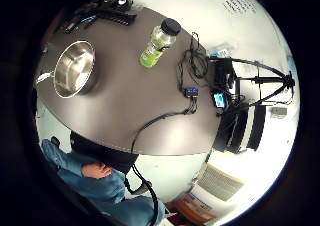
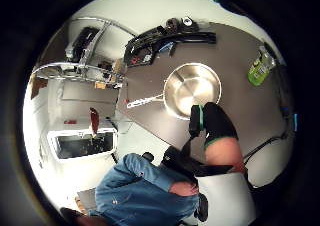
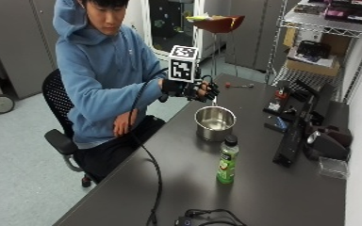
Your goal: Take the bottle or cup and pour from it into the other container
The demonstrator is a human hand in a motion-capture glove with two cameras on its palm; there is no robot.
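Note:
A clear bottle [image 3: 227, 160] [image 1: 157, 43] [image 2: 258, 70] with a green label and black cap stands upright on the dark table [image 3: 269, 188]. Behind it sits a steel pot [image 3: 215, 123] [image 1: 75, 68] [image 2: 192, 90] with a long handle, and nothing shows inside it. My gloved right hand [image 3: 190, 89] [image 2: 215, 123] hovers in the air just above and to the left of the pot, near the table's edge. Its fingers hang relaxed and hold nothing. The bottle is well apart from the hand, past the pot.
Black equipment and tools [image 3: 297, 127] lie along the table's right side. Cables [image 3: 200, 217] lie coiled at the near end. A wire shelf [image 3: 319, 47] stands behind the table. The person's bare left hand [image 3: 123, 126] rests on their lap.

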